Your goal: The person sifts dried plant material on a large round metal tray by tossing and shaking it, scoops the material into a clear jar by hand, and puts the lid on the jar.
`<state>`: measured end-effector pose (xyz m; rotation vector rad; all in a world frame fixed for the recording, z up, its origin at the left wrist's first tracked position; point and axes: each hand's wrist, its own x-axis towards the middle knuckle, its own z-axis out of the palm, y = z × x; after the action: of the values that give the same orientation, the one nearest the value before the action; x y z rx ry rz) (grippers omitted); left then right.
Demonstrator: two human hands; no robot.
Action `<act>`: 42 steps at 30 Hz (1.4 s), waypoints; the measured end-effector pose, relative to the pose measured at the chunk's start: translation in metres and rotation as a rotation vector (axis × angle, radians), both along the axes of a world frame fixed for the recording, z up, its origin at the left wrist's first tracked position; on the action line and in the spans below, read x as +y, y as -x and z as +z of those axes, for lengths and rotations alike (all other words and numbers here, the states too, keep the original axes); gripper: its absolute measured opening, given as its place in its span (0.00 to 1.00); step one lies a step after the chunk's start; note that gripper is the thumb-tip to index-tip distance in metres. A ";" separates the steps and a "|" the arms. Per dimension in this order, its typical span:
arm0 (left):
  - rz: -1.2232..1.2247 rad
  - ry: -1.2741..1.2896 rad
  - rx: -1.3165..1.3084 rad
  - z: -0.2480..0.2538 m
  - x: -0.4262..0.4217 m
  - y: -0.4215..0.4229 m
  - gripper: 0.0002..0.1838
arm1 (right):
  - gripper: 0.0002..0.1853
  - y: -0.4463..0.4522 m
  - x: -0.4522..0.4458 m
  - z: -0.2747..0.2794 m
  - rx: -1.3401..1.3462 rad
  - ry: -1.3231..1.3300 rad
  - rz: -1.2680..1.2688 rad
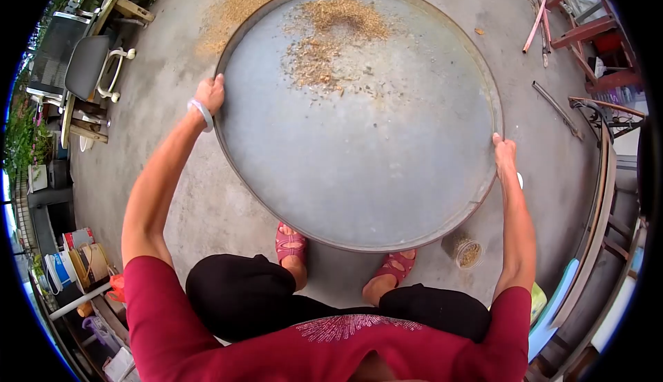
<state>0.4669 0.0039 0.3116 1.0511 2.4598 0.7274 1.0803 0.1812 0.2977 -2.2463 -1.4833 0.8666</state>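
A large round metal tray (pixel 359 168) with a low raised rim is held up in front of my legs. My left hand (pixel 210 94) is closed around its left rim, and my right hand (pixel 505 153) grips the rim on the right side. Loose grain mixed with husks (pixel 318 50) lies in a patch toward the tray's far left part, with small bits scattered around it. A clear jar (pixel 468 253) with grain-like contents sits on the floor beyond the tray's lower right edge, below my right hand.
More tan grain (pixel 242 5) is spread over the concrete floor (pixel 186 57) beyond the tray. On the left stands a dark chair (pixel 88 68); buckets (pixel 86 264) are lower left. A metal pipe (pixel 556 109) and red wooden frame (pixel 587 33) are at right. My sandalled feet (pixel 291 247) are under the near rim.
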 end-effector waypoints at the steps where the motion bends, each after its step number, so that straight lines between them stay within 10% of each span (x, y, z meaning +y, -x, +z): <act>1: -0.018 -0.006 0.040 0.003 -0.027 -0.013 0.27 | 0.20 -0.003 0.000 0.000 0.013 -0.027 0.014; 4: 0.080 -0.018 -0.045 0.001 -0.040 -0.018 0.27 | 0.18 -0.009 -0.010 -0.004 0.118 -0.314 0.134; 34: 0.099 0.204 -0.420 0.033 -0.031 -0.049 0.22 | 0.18 0.012 0.033 0.163 -0.396 0.130 0.243; 42: 0.064 0.206 -0.335 0.037 -0.035 -0.043 0.22 | 0.18 -0.004 0.013 0.167 -0.469 -0.100 0.319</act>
<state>0.5099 -0.0306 0.3487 0.7124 2.2293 0.5979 1.0840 0.1939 0.4650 -2.2729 -2.0806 0.3345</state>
